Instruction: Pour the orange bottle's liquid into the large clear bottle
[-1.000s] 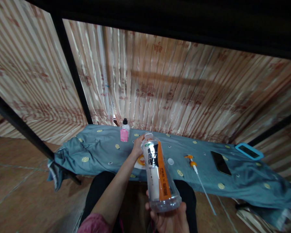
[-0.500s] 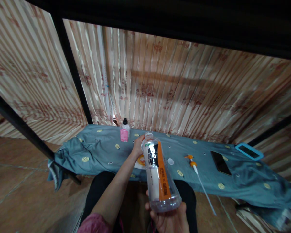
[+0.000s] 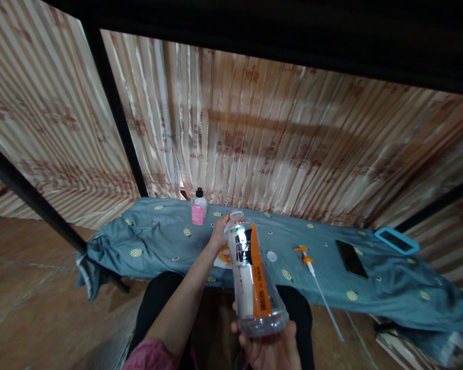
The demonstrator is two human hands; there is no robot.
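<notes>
Standing at eleven o'clock on the blue patterned cloth [image 3: 158,241] is a small pink-labelled bottle [image 3: 198,207]; the left hand [image 3: 218,232] is curled at the neck of the clear bottle [image 3: 253,277], partly hiding a roll of tape [image 3: 224,255]. The clear bottle's base is gripped by the right hand [image 3: 270,347] at six o'clock, its orange and black label bearing Chinese characters too small to be read. At two and three o'clock a white cap [image 3: 271,256], a pump tube [image 3: 316,282], a black phone [image 3: 351,259] and a blue-cased device [image 3: 396,240] are laid.

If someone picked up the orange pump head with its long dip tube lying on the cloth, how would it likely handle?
The pump head would probably feel very light: it is small plastic with a thin white tube. That long tube, overhanging the blue cloth edge, looks flexible and would likely sway or bend. Lying loose, it seems apt to slide or pivot if nudged.
</notes>
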